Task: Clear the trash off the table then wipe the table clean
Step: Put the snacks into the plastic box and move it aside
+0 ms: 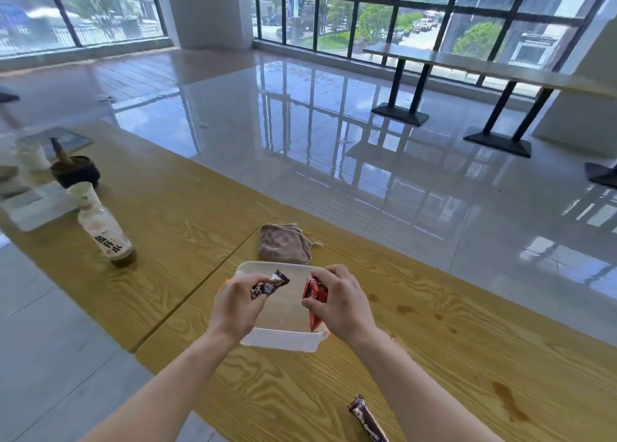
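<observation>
A white plastic bin [279, 340] sits on the wooden table [434, 358] in front of me. Over its left side my left hand [237, 304] is shut on a dark brown snack wrapper [271, 284]. My right hand [340, 300] pinches a red wrapper [315, 299] that hangs into the bin's right side. Another dark wrapper [367, 420] lies on the table near the bottom edge, beside my right forearm. A folded brownish cloth [283, 244] lies just behind the bin. Brown stains [509, 401] mark the table at right.
A bottle with a white label [103, 231] stands on the adjoining table at left. Behind it are a dark bowl [76, 171], a white cup [33, 154] and a clear tray [36, 207]. Beyond the table's far edge lies glossy floor, with another table [484, 64] by the windows.
</observation>
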Action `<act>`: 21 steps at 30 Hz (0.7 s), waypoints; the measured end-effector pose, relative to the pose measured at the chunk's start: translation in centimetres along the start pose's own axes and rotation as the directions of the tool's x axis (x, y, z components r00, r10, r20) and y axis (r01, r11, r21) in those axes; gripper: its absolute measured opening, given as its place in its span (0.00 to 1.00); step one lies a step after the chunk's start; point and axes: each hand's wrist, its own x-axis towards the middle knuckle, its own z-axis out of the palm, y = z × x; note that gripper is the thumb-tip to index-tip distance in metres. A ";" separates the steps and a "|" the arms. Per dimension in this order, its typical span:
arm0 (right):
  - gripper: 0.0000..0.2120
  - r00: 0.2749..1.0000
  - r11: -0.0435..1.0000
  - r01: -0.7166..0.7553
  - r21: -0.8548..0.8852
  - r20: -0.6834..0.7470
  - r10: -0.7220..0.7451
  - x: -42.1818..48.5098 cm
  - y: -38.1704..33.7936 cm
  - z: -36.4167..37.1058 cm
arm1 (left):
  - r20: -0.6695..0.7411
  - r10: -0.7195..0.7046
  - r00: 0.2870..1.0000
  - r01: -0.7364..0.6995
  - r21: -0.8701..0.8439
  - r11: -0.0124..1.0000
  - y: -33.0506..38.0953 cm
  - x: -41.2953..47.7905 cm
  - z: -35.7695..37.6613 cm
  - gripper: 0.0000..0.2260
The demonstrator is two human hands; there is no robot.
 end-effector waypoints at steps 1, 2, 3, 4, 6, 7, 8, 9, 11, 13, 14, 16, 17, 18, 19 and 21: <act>0.28 1.000 1.000 0.018 -0.013 0.015 -0.018 0.6 -0.6 0.4 | 0.008 0.002 1.000 -0.002 0.036 0.999 -0.4 0.3 -0.1 0.16; 0.28 0.999 0.999 0.033 -0.025 0.031 -0.033 1.1 -1.2 0.9 | 0.010 0.012 1.000 -0.012 0.065 0.998 -0.8 0.6 -0.1 0.16; 0.28 0.998 0.998 0.045 -0.035 0.047 -0.043 1.7 -1.6 1.4 | 0.009 0.024 1.000 -0.025 0.086 0.996 -1.0 0.9 -0.1 0.16; 0.27 0.997 0.998 0.051 -0.046 0.063 -0.048 2.2 -2.0 1.8 | 0.012 0.036 0.999 -0.037 0.102 0.994 -1.3 1.1 0.0 0.16; 0.26 0.994 0.995 0.057 -0.082 0.100 -0.049 3.0 -2.4 2.7 | 0.052 0.039 0.998 -0.046 0.135 0.990 -1.8 1.6 0.3 0.15; 0.25 0.992 0.992 0.061 -0.107 0.120 -0.048 3.4 -2.4 3.1 | 0.079 0.032 0.996 -0.045 0.158 0.986 -2.0 1.8 0.6 0.14; 0.24 0.989 0.990 0.063 -0.128 0.140 -0.045 3.6 -2.4 3.6 | 0.103 0.023 0.994 -0.042 0.186 0.982 -2.3 1.9 0.9 0.14; 0.24 0.987 0.988 0.060 -0.141 0.158 -0.037 3.8 -2.3 4.0 | 0.124 0.015 0.992 -0.042 0.220 0.975 -2.5 2.0 1.2 0.14; 0.23 0.983 0.988 0.045 -0.150 0.184 -0.017 4.0 -2.0 4.7 | 0.150 0.017 0.988 -0.060 0.282 0.958 -2.7 2.2 1.9 0.13; 0.25 0.979 0.987 0.036 -0.155 0.205 -0.004 4.0 -1.6 5.1 | 0.159 0.049 0.986 -0.096 0.303 0.948 -2.8 2.3 2.5 0.13; 0.25 0.977 0.988 0.032 -0.154 0.214 0.001 4.0 -1.4 5.3 | 0.156 0.066 0.986 -0.111 0.303 0.947 -2.8 2.3 2.7 0.13; 0.26 0.978 0.990 0.020 -0.140 0.209 0.010 4.0 -1.2 5.3 | 0.159 0.070 0.985 -0.116 0.296 0.948 -2.7 2.4 2.9 0.14; 0.25 0.981 0.992 0.014 -0.127 0.193 0.011 4.0 -1.1 5.2 | 0.164 0.067 0.984 -0.113 0.292 0.950 -2.6 2.4 3.0 0.15; 0.24 0.985 0.993 0.012 -0.115 0.172 0.008 3.9 -0.9 5.1 | 0.166 0.066 0.984 -0.112 0.284 0.952 -2.6 2.3 3.0 0.15; 0.23 0.989 0.995 0.013 -0.103 0.149 0.003 3.8 -0.7 4.9 | 0.166 0.066 0.984 -0.111 0.275 0.955 -2.6 2.2 2.9 0.16; 0.22 0.994 0.996 0.017 -0.092 0.111 -0.006 3.6 -0.3 4.5 | 0.176 0.063 0.982 -0.109 0.270 0.957 -2.5 2.1 2.9 0.17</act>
